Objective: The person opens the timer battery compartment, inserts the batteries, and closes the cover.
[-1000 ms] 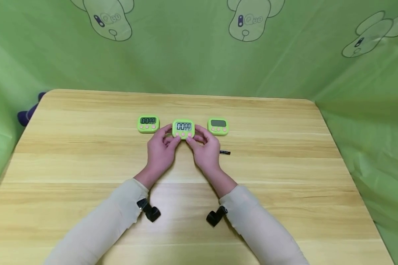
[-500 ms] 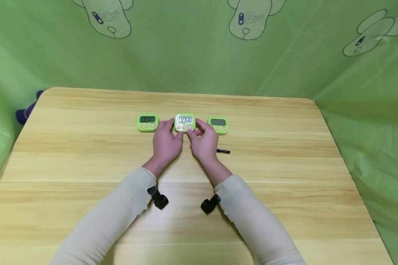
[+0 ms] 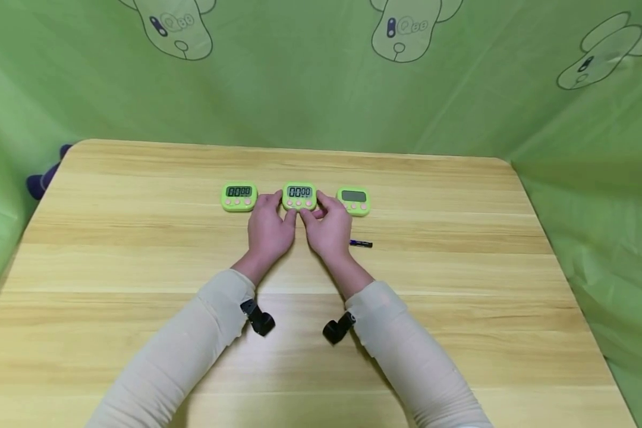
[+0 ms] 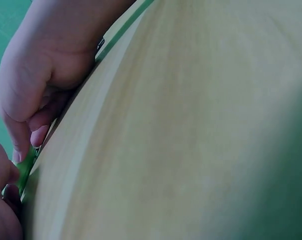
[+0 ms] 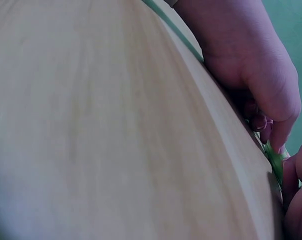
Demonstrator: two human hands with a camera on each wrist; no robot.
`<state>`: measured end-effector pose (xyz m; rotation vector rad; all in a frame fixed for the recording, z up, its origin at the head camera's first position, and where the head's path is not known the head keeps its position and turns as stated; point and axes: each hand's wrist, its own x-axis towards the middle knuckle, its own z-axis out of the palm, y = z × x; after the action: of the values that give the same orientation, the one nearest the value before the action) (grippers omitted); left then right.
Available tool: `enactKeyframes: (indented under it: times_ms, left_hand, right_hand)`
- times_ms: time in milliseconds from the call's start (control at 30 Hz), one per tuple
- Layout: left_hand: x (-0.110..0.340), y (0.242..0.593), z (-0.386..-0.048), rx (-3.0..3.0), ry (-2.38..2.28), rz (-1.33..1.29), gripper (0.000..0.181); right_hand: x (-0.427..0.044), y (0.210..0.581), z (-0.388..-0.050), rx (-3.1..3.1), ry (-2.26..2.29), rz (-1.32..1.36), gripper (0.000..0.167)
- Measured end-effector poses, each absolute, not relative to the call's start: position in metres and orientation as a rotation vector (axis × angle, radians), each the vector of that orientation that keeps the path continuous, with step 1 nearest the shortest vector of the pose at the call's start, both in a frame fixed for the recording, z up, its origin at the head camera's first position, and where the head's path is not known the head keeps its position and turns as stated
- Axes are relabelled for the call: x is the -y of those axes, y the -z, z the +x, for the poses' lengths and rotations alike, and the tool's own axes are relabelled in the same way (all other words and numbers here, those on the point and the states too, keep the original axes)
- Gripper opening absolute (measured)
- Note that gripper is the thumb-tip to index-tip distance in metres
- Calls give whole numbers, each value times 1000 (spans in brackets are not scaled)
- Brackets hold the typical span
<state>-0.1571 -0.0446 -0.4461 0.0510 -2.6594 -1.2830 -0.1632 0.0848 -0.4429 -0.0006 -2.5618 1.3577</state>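
A green digital timer (image 3: 299, 197) with pink buttons lies between my two hands, its screen reading 00:00. My left hand (image 3: 270, 230) grips its left side and near edge with forefinger and thumb. On the opposite side my right hand (image 3: 329, 230) holds it the same way, thumb at the near edge. In the left wrist view a sliver of the green timer (image 4: 26, 167) shows between the fingertips. A matching timer (image 3: 239, 197) showing 00:00 lies to the left. Another timer (image 3: 354, 201) with a blank screen sits to the right, partly covered by my right hand.
A dark marker pen (image 3: 361, 244) lies beside my right hand, one end hidden behind it. All of this is on a wood-grain table (image 3: 460, 309). A green curtain (image 3: 299, 89) hangs behind the table, and something purple (image 3: 43, 181) pokes out past its left edge.
Both hands have moved slightly away from me with the middle timer. It was held up and tilted nearer; now it lies back in line with the other two timers.
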Motion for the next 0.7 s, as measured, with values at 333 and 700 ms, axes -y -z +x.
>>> enactKeyframes:
  times_ms: [333, 700]
  left_hand:
    - [44, 447, -154, 2619, 1344, 60, 50]
    - [39, 451, -128, 2361, 1580, 70, 47]
  right_hand:
    - [-85, 442, -159, 2546, -1404, -27, 51]
    - [-98, 441, -118, 2447, -1637, 97, 51]
